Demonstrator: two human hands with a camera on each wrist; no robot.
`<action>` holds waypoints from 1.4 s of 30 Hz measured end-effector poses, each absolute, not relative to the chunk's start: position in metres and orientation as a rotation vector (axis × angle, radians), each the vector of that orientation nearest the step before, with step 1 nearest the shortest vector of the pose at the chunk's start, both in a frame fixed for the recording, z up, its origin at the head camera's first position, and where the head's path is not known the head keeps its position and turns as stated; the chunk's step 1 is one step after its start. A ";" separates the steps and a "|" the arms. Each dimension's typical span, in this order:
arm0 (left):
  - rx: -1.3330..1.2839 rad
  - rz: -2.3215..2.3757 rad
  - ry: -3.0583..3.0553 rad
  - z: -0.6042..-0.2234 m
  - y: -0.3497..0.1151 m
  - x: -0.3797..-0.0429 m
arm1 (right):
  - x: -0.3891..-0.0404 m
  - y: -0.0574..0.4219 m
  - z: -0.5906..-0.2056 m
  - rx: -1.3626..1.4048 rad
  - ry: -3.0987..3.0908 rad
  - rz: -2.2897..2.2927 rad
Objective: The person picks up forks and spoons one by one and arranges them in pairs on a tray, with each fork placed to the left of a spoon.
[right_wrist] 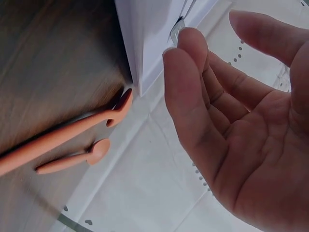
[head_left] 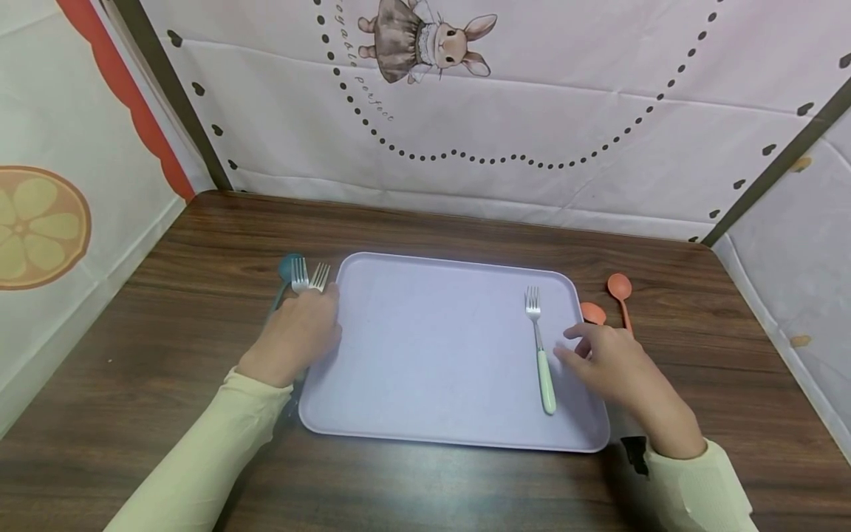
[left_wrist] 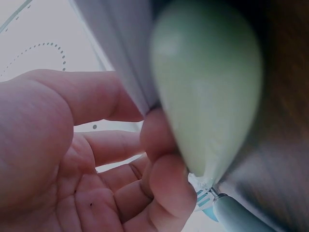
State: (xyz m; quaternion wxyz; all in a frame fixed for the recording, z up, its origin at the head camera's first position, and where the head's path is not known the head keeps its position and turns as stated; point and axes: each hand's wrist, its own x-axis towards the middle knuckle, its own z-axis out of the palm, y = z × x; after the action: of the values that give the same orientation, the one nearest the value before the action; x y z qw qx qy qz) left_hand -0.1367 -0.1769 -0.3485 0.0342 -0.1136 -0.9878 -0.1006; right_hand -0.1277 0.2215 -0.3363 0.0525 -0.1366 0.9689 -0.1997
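Observation:
My left hand (head_left: 295, 336) is over two forks at the tray's left edge. Their metal tines, a left fork (head_left: 300, 274) and a right fork (head_left: 320, 276), show beyond the fingers. Up close in the left wrist view, a pale green handle (left_wrist: 207, 82) partly covers bent fingertips; thumb and fingers show on one side of it. Whether they touch it is unclear. On the lilac tray (head_left: 432, 347) lies a fork with a green handle (head_left: 546, 384). Right of it, my right hand (head_left: 612, 366) hovers at the tray's edge, fingers loosely bent, holding nothing.
A teal spoon (head_left: 289, 267) lies beside the left forks. Right of the tray are two orange spoons, a near spoon (head_left: 593, 313) and a far spoon (head_left: 620, 287). Printed white cloth (head_left: 532, 118) walls the brown table (head_left: 425, 488) at the back and sides.

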 end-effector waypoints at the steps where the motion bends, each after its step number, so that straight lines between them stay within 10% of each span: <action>1: -0.350 -0.309 -3.037 -0.348 -0.177 -0.137 | -0.128 0.222 -0.336 -0.418 2.947 -0.610; 42: -0.368 -0.304 -3.007 -0.351 -0.178 -0.138 | -0.131 0.249 -0.331 -0.261 3.019 -0.456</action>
State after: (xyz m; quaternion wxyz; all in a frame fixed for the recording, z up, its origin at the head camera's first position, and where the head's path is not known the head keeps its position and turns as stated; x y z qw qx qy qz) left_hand -0.1376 -0.1785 -0.3515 0.0483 -0.1207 -0.9865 -0.0998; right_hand -0.1310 0.2490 -0.3309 0.0387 -0.0850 0.9845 -0.1486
